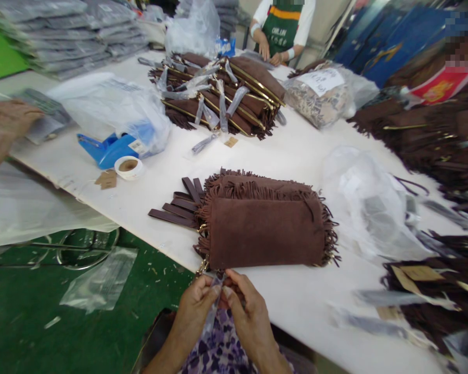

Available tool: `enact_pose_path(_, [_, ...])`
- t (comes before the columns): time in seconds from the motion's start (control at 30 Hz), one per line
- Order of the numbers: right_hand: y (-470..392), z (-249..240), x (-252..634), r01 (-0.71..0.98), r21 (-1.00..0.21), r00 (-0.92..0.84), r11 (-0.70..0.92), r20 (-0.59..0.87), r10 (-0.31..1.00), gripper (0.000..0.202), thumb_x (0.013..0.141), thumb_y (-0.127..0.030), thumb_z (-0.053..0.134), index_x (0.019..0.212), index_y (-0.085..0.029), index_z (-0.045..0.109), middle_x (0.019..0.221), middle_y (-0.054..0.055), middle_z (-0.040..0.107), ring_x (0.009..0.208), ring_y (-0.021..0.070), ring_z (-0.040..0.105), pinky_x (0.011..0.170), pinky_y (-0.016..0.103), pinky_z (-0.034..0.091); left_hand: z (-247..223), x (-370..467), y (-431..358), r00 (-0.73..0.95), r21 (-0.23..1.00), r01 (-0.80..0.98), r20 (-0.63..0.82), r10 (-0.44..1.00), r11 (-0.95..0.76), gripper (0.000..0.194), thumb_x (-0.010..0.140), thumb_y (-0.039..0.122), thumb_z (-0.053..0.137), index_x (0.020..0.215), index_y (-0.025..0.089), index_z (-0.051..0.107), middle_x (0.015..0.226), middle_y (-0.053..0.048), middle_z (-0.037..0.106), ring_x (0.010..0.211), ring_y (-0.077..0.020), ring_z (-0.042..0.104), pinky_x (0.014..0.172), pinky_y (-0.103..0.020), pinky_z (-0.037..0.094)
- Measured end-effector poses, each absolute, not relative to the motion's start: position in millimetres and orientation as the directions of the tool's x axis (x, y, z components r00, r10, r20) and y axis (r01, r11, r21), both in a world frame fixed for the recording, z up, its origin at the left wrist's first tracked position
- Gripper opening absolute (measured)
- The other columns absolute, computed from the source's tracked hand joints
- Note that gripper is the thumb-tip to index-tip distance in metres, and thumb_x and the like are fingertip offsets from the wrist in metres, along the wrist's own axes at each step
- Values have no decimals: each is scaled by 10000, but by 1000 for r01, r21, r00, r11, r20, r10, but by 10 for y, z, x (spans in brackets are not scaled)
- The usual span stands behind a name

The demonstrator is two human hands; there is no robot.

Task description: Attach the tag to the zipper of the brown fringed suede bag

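Suede fringed brown pouch (263, 228) | left hand (197, 306), right hand (247, 311): fingers pinching clear plastic strip (214, 306); white table (296, 150)

White table (296, 150) under suede bags (265, 223)

I am seeing both hands, the left hand (197, 304) and right hand (244, 306), sitting at the near edge of the table (288, 150), with the stack of brown fringed bags (265, 223) blocking the way straight ahead. Bare table is lying open between that stack and the far pile of bags (222, 98). Crumpled plastic wrap (374, 208) is crowding the right side; the tape dispenser (105, 148) and tape roll (128, 167) are occupying the left edge. Another person's hand (8, 124) is reaching in at the far left.
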State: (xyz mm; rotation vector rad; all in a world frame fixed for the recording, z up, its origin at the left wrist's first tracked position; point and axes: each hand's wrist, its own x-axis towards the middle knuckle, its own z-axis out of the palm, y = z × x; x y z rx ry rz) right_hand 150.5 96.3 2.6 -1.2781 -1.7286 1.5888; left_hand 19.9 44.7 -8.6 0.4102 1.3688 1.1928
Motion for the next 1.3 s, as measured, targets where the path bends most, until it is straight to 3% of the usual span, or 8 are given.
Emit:
enact_pose_path(0.1, [960,27,1510,368,-927,-475,76,-117,872,317,919,-197,436,1215,-214,549,1023,74,616,915,173,610,821,296,516,-57,210,464,-245,837,-385,-500,831,390,224,831,363,618,916,155,615,803,-35,684,742,-192,625,716,-273,484])
enact_pose_path(0.23, [963,42,1484,381,-915,-466,132,-67,882,305,935,-185,412,1203,-220,552,1077,84,599,1011,182,577,875,312,494,-34,205,474,-274,847,-373,-491,827,380,304,839,389,601,1059,180,609,1016,-63,686,901,-227,625,835,-313,483])
enact_pose_path(0.37, [985,30,1470,368,-919,-475,143,-54,878,311,945,-168,361,1168,-222,571,1030,78,596,942,174,582,803,295,504,-49,202,488,-353,882,-255,-466,811,396,312,842,406,591,1054,181,635,1032,-68,680,937,-239,608,848,-297,460])
enact_pose_path(0.6, [1062,80,1489,459,-827,-541,325,30,840,302,932,-140,360,1126,-214,579,889,62,577,811,178,561,696,282,477,-15,217,523,-365,923,-33,-369,855,384,287,895,372,521,1118,221,619,1066,-53,672,954,-242,585,861,-294,420])
enact_pose_path(0.8, [1111,146,1486,534,-696,-609,481,78,789,238,931,-140,391,1085,-190,565,877,68,579,812,195,550,685,287,453,10,251,522,-343,909,-198,-416,842,368,289,878,375,553,1102,206,622,1056,-39,671,995,-240,574,876,-279,429])
enact_pose_path(1.03, [1196,133,1452,581,-426,-699,693,174,693,152,930,-149,426,946,-181,574,746,44,568,675,201,505,630,331,367,-20,256,538,-328,873,-339,-460,825,352,289,850,401,597,1057,205,643,1011,-26,682,935,-218,583,876,-269,439])
enact_pose_path(1.3, [1201,138,1451,576,-428,-692,697,199,694,112,913,-118,464,932,-186,551,732,38,565,684,195,518,659,332,364,-19,229,513,-310,819,-449,-517,798,357,377,822,441,631,1118,206,631,1090,-48,672,1018,-232,581,932,-300,438])
